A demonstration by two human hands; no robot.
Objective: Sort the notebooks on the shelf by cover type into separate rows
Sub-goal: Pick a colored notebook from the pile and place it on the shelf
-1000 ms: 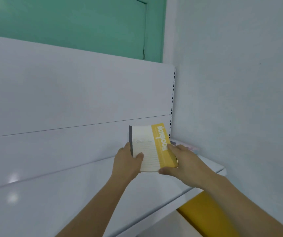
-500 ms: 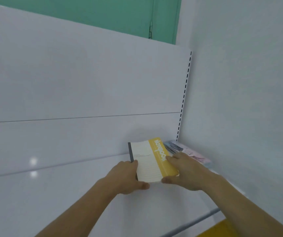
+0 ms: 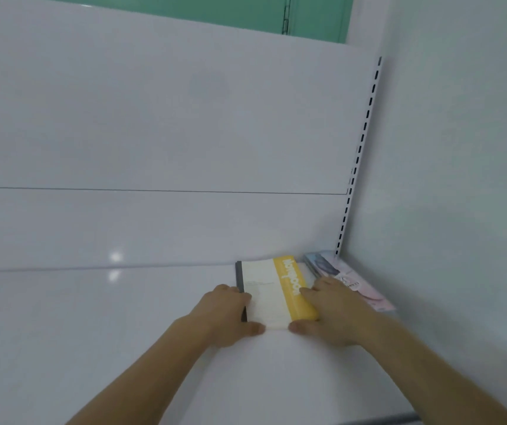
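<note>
A notebook with a white and yellow cover (image 3: 272, 291) and a grey spine lies flat on the white shelf (image 3: 123, 332), its far edge against the back panel. My left hand (image 3: 226, 315) grips its left, spine side, thumb at the near edge. My right hand (image 3: 327, 314) grips its right, yellow side, fingers over the cover. Just right of it, in the shelf's corner, lies a notebook with a pale pink and blue cover (image 3: 350, 282), partly hidden by my right hand.
A white back panel (image 3: 154, 133) rises behind the shelf, with a slotted upright (image 3: 359, 154) at its right end. A pale wall (image 3: 460, 179) closes the right side. The shelf's grey front edge (image 3: 384, 420) shows at the bottom right.
Both hands have lowered the white and yellow notebook from a raised, tilted hold down flat onto the shelf beside the pink and blue notebook. The view has tilted downward.
</note>
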